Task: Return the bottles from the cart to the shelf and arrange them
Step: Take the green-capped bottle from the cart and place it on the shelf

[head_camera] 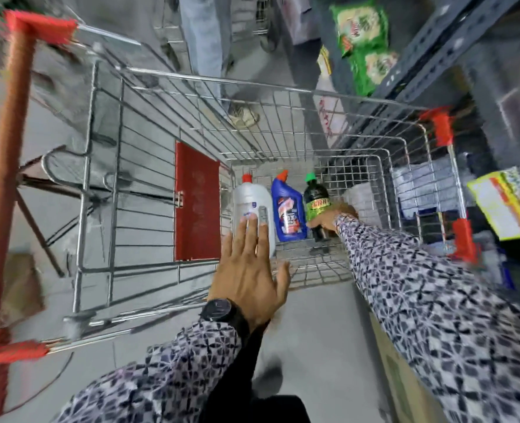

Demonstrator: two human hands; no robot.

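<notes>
Three bottles lie side by side on the wire floor of the shopping cart (283,93). The white bottle with a red cap (251,199) is on the left, the blue bottle with an orange-red cap (287,209) in the middle, the dark bottle with a green cap (315,198) on the right. My right hand (328,219) reaches into the cart and is wrapped around the dark bottle's lower body. My left hand (249,267), fingers spread, hovers over the white bottle's lower end; I cannot tell whether it touches it. The dark metal shelf (444,53) stands to the right.
A red flap (196,203) hangs on the cart's near-left inner wall, and the red handle bar (5,166) runs down the left. Green packets (362,41) and a yellow box (505,209) sit on the shelf. A person's jeans and shoe (243,116) show beyond the cart.
</notes>
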